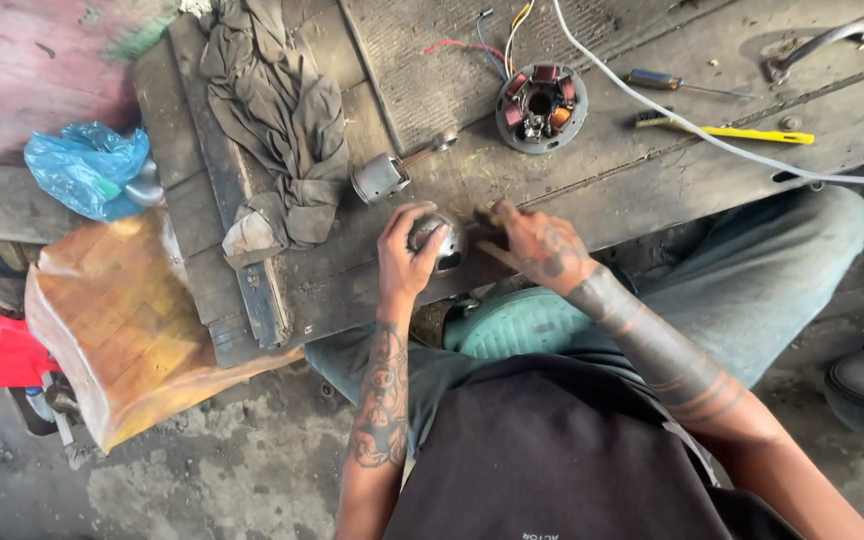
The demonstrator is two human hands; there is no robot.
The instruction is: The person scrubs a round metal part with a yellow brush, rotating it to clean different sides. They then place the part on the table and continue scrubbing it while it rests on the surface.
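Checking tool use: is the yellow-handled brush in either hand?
No. The yellow-handled brush lies on the wooden bench, apart from both hands; the left hand grips a round metal part.

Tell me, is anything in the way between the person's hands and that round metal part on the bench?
Nothing visible is. The left hand already grips the round metal part directly, and the right hand rests beside it on the wooden bench, holding something small I cannot make out. The rag and piston lie clear of them.
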